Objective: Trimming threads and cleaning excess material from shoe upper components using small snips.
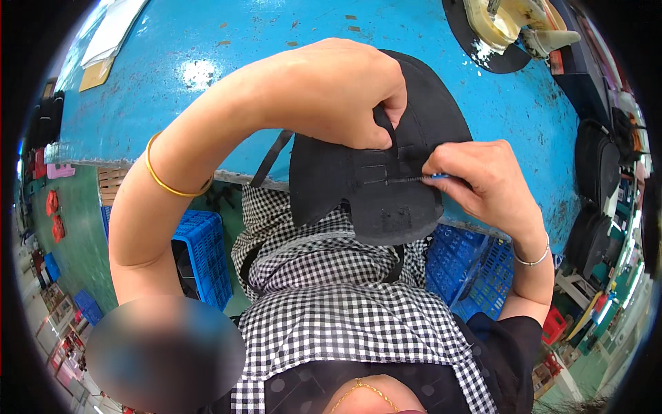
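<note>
A rounded black padded panel (324, 169) with several narrow slits and marked lines overhangs the near edge of the blue table. My left hand (352, 90) reaches over it from above, thumb and fingers pinching a black strap (386, 123) that stands up at the panel's middle. In my right hand (486, 181), closed at the panel's right side, is a slim tool (436, 176) with a blue part. Its thin grey end points left along the panel near a slit; its exact kind I cannot make out. A loose black strip (274, 157) lies left of the panel.
On the blue table (172, 52), a glue-smeared pale container (514, 27) stands at the far right on a dark piece. White sheets (114, 34) lie far left. Blue crates (203, 252) sit below the table edge. Black panels (596, 165) are stacked at right.
</note>
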`<state>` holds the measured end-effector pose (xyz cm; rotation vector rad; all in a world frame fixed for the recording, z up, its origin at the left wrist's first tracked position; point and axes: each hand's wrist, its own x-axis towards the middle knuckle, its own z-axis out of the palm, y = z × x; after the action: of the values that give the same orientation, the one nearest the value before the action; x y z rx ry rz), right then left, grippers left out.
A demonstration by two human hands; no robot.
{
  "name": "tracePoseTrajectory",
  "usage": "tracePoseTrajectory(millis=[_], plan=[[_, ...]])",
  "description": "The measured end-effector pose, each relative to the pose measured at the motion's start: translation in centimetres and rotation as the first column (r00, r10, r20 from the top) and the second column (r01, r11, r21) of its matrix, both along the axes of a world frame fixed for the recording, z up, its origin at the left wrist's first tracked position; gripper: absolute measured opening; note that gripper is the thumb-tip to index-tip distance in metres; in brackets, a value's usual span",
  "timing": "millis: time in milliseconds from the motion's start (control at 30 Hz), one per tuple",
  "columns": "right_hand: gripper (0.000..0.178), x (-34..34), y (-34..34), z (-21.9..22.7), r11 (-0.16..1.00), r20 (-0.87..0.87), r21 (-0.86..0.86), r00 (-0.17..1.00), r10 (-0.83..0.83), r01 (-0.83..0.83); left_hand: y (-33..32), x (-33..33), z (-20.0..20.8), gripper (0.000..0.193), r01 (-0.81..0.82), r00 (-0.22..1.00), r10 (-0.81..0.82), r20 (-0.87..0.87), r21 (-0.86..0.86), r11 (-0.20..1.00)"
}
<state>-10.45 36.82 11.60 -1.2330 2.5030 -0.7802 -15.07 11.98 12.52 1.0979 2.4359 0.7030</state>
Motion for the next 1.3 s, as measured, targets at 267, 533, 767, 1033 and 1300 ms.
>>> tracePoseTrajectory(millis=[267, 533, 767, 1033, 1300], plan=[[0.017, -0.7, -0.6, 0.7, 0.991, -0.025, -0.003, 0.991, -0.131, 0.131, -0.1, -0.3, 0.1, 0.013, 0.075, 0.997, -0.075, 0.010, -0.085, 0.994], [0.027, -1.6, -1.2, 0.1, 0.987, -0.003, 0.063, 0.989, -0.148, 0.148, -0.5, -0.2, -0.3, 0.010, 0.039, 0.998, -0.039, 0.040, 0.005, 0.999], [0.026, 1.6, -2.4, 1.8, 0.992, -0.126, 0.007, 0.984, -0.122, 0.124, -1.2, -0.8, -1.2, 0.015, -0.034, 0.991, 0.016, 0.136, 0.134, 0.990], [0.046, 6.8, -7.3, -0.3, 0.854, -0.584, 0.411, 0.811, -0.021, 0.319, -3.1, -2.6, 2.4, 0.017, -0.465, 0.855, 0.231, 0.463, 0.489, 0.738], [0.022, 1.2, -1.1, 1.2, 0.733, 0.348, -0.186, 0.742, -0.573, 0.654, -5.9, -0.9, 4.9, 0.013, -0.421, 0.904, 0.303, 0.302, 0.497, 0.759]])
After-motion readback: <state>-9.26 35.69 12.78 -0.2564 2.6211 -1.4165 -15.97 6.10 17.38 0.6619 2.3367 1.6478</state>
